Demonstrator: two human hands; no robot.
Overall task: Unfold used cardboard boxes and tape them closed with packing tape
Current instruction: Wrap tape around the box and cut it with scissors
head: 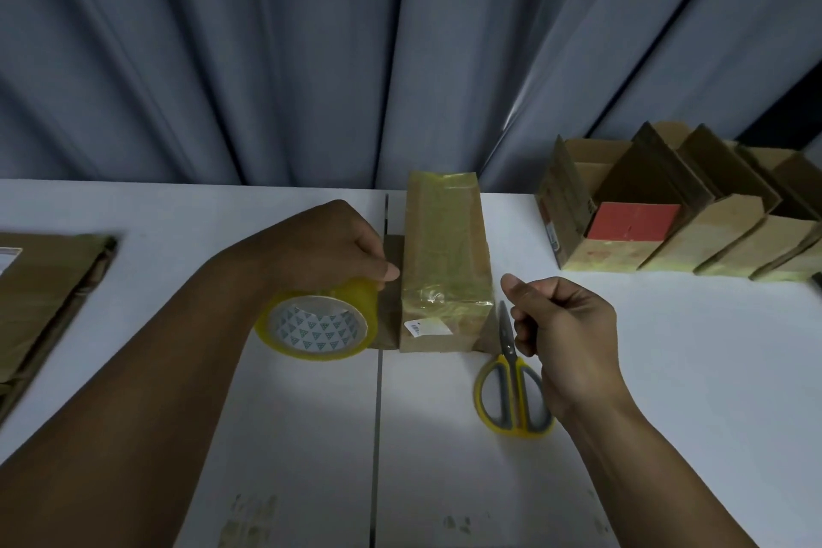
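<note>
Cardboard box, taped, on table; left hand grips packing tape roll; right hand clenched empty beside scissors.

Yellow tape roll with blue-triangle core, yellow-grey scissors, brown box, blue-grey curtain

One wide-angle view is taken from head height, aimed forward and down across the table. The left hand and right hand are seen close below; the curtain is framed beyond the far edge.
</note>
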